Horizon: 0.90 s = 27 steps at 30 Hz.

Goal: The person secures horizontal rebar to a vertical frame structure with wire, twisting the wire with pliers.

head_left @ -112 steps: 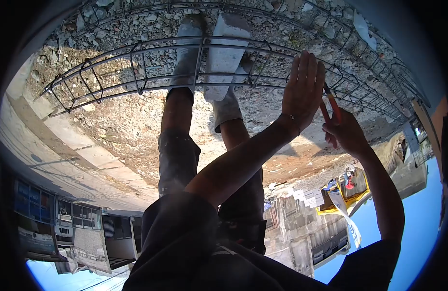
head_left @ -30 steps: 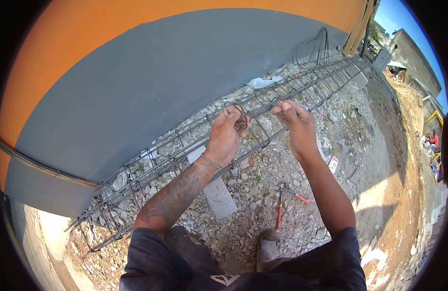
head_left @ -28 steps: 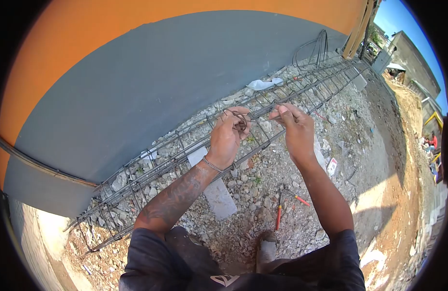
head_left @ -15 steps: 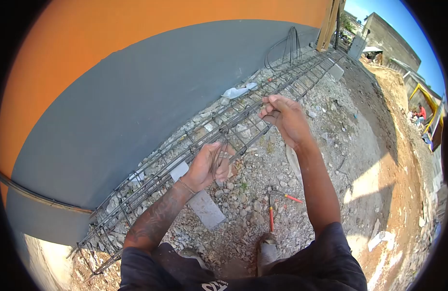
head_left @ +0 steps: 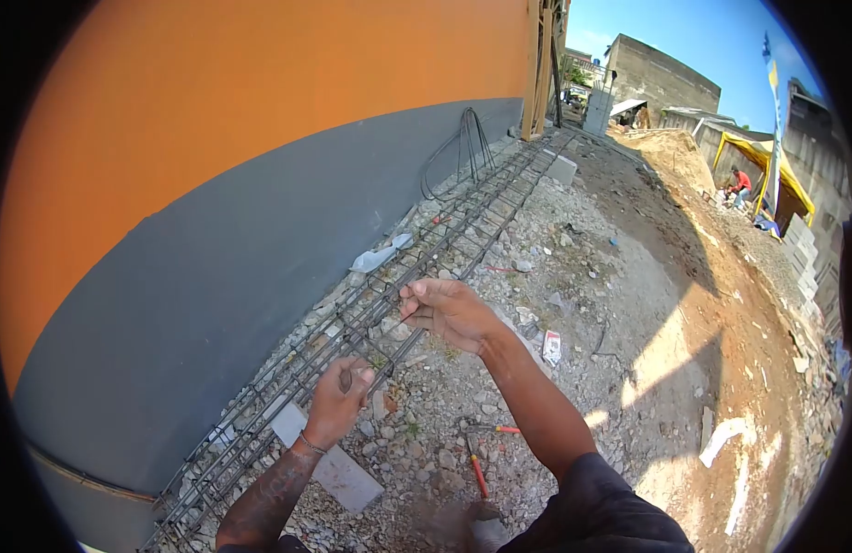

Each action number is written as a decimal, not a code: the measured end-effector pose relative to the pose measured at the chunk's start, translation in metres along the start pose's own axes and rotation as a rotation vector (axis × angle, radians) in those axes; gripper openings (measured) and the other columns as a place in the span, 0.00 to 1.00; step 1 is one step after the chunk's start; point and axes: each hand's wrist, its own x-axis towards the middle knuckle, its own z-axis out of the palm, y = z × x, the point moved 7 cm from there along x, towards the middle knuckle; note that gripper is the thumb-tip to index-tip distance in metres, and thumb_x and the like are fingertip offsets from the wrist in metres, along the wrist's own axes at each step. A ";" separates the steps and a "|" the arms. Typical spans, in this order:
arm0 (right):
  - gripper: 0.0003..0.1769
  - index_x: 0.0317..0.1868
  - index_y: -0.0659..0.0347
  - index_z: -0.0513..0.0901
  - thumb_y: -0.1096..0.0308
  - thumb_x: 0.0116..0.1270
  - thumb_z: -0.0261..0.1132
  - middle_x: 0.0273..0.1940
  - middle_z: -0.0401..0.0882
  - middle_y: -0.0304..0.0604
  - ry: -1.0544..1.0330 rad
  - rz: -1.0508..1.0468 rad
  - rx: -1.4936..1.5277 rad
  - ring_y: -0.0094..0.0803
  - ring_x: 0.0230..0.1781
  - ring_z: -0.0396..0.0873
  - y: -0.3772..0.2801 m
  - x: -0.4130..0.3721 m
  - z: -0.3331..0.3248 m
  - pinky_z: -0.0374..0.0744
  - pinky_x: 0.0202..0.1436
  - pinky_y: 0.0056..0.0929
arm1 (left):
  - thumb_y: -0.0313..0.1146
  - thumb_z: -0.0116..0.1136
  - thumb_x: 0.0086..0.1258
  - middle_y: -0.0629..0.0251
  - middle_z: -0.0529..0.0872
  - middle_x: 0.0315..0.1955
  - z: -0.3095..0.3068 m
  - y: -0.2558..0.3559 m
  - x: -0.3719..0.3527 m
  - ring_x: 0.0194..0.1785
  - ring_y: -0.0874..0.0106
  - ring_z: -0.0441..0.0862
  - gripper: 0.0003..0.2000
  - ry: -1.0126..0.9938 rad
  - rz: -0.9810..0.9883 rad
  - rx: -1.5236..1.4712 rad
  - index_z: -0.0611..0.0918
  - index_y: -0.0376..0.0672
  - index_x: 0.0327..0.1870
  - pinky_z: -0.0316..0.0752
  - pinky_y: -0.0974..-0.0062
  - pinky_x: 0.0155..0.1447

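A long cage of steel rebar (head_left: 306,358) lies on rubble along the foot of the wall. My left hand (head_left: 338,405) is closed over the near side of the cage, around a bunch of thin tie wire (head_left: 346,377) that its fingers mostly hide. Farther up, my right hand (head_left: 452,318) is over the cage, its thumb and fingertips pinched on what looks like a thin strand of tie wire. Pincers with red handles (head_left: 478,475) lie spread on the stones below my hands, near my foot.
The orange and grey wall (head_left: 214,276) borders the cage on the left. Bent rods (head_left: 467,152) lean against it. A flat grey block (head_left: 347,479) and a white plastic scrap (head_left: 381,253) lie beside the cage. A person in red (head_left: 741,187) is far off by a yellow canopy (head_left: 753,152).
The view has tilted up and turned right, so the cage and both hands appear lower and farther left. Both hands stay closed; the wire in my left hand is less visible.
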 end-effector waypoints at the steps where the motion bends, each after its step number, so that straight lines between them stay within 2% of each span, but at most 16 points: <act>1: 0.15 0.45 0.63 0.75 0.59 0.68 0.59 0.37 0.78 0.40 -0.004 0.010 -0.036 0.29 0.42 0.77 0.000 -0.001 -0.001 0.75 0.52 0.32 | 0.43 0.49 0.71 0.69 0.73 0.18 -0.002 -0.006 0.001 0.20 0.80 0.69 0.17 -0.007 -0.056 0.041 0.77 0.34 0.36 0.67 0.79 0.27; 2: 0.15 0.45 0.63 0.74 0.59 0.68 0.59 0.38 0.77 0.39 -0.006 0.020 -0.069 0.29 0.43 0.77 0.000 -0.003 -0.002 0.75 0.52 0.32 | 0.43 0.48 0.72 0.69 0.74 0.18 -0.003 -0.011 0.002 0.20 0.80 0.70 0.17 -0.015 -0.115 0.083 0.77 0.34 0.36 0.67 0.78 0.26; 3: 0.15 0.45 0.63 0.74 0.59 0.68 0.59 0.38 0.77 0.39 0.005 0.018 -0.063 0.29 0.43 0.77 0.000 -0.003 -0.002 0.75 0.52 0.32 | 0.43 0.48 0.72 0.69 0.74 0.18 -0.003 -0.014 0.004 0.20 0.80 0.70 0.17 -0.027 -0.117 0.085 0.77 0.34 0.36 0.67 0.78 0.26; 5: 0.15 0.46 0.61 0.73 0.58 0.67 0.59 0.39 0.76 0.39 -0.031 0.015 -0.122 0.30 0.46 0.76 0.001 -0.005 0.001 0.75 0.53 0.34 | 0.44 0.41 0.75 0.67 0.74 0.18 0.000 -0.020 0.004 0.19 0.79 0.72 0.19 -0.063 -0.079 0.146 0.75 0.34 0.35 0.69 0.80 0.25; 8: 0.18 0.49 0.64 0.73 0.58 0.67 0.60 0.39 0.77 0.39 0.010 0.024 -0.180 0.27 0.44 0.76 -0.001 -0.009 0.002 0.75 0.53 0.31 | 0.41 0.41 0.75 0.66 0.75 0.15 0.003 -0.018 -0.001 0.17 0.77 0.75 0.19 -0.124 -0.146 0.085 0.75 0.32 0.33 0.69 0.77 0.21; 12: 0.15 0.45 0.62 0.74 0.59 0.67 0.60 0.39 0.76 0.38 0.021 0.008 -0.143 0.27 0.44 0.76 0.006 -0.006 -0.005 0.75 0.53 0.29 | 0.40 0.39 0.75 0.66 0.75 0.13 0.005 -0.022 -0.008 0.15 0.77 0.75 0.19 -0.170 -0.194 0.099 0.75 0.33 0.30 0.69 0.78 0.19; 14: 0.11 0.43 0.62 0.75 0.63 0.67 0.60 0.38 0.76 0.38 0.084 -0.057 -0.039 0.26 0.41 0.76 0.007 0.000 -0.007 0.76 0.51 0.27 | 0.41 0.37 0.76 0.66 0.75 0.13 0.008 -0.019 -0.011 0.14 0.76 0.75 0.20 -0.252 -0.230 0.054 0.75 0.34 0.28 0.69 0.78 0.18; 16: 0.09 0.42 0.61 0.74 0.65 0.67 0.60 0.37 0.76 0.37 0.199 -0.235 0.100 0.25 0.42 0.75 0.000 0.002 -0.011 0.75 0.52 0.28 | 0.43 0.35 0.76 0.65 0.75 0.12 0.028 -0.016 -0.023 0.13 0.76 0.74 0.22 -0.504 -0.358 0.021 0.74 0.35 0.26 0.68 0.78 0.17; 17: 0.08 0.40 0.62 0.74 0.68 0.66 0.61 0.35 0.76 0.37 0.234 -0.281 0.130 0.24 0.38 0.75 -0.001 0.004 -0.011 0.76 0.48 0.27 | 0.47 0.34 0.76 0.67 0.71 0.10 0.041 -0.013 -0.029 0.11 0.77 0.70 0.25 -0.563 -0.333 -0.030 0.73 0.36 0.25 0.66 0.78 0.16; 22: 0.07 0.37 0.64 0.73 0.71 0.65 0.62 0.31 0.75 0.38 0.371 -0.374 0.011 0.23 0.33 0.74 0.010 0.013 -0.006 0.75 0.41 0.24 | 0.53 0.33 0.74 0.70 0.66 0.09 0.092 -0.012 -0.066 0.09 0.77 0.65 0.27 -0.801 -0.495 -0.192 0.70 0.37 0.23 0.65 0.78 0.14; 23: 0.07 0.36 0.67 0.73 0.72 0.64 0.62 0.29 0.75 0.39 0.380 -0.411 -0.020 0.23 0.30 0.73 0.011 0.010 -0.004 0.73 0.38 0.23 | 0.53 0.33 0.74 0.70 0.66 0.09 0.095 -0.012 -0.068 0.10 0.77 0.66 0.27 -0.793 -0.490 -0.240 0.70 0.38 0.23 0.65 0.78 0.14; 25: 0.07 0.36 0.67 0.73 0.72 0.63 0.62 0.29 0.75 0.38 0.393 -0.399 -0.031 0.23 0.30 0.73 0.013 0.008 -0.009 0.74 0.38 0.23 | 0.53 0.32 0.75 0.68 0.69 0.12 0.101 -0.016 -0.071 0.12 0.77 0.68 0.26 -0.751 -0.508 -0.399 0.70 0.38 0.25 0.67 0.78 0.16; 27: 0.09 0.36 0.66 0.74 0.69 0.64 0.63 0.29 0.74 0.38 0.389 -0.303 0.045 0.23 0.29 0.74 0.039 0.010 -0.007 0.78 0.37 0.23 | 0.53 0.32 0.75 0.67 0.70 0.13 0.115 -0.032 -0.083 0.13 0.76 0.70 0.26 -0.671 -0.563 -0.487 0.69 0.38 0.26 0.68 0.77 0.17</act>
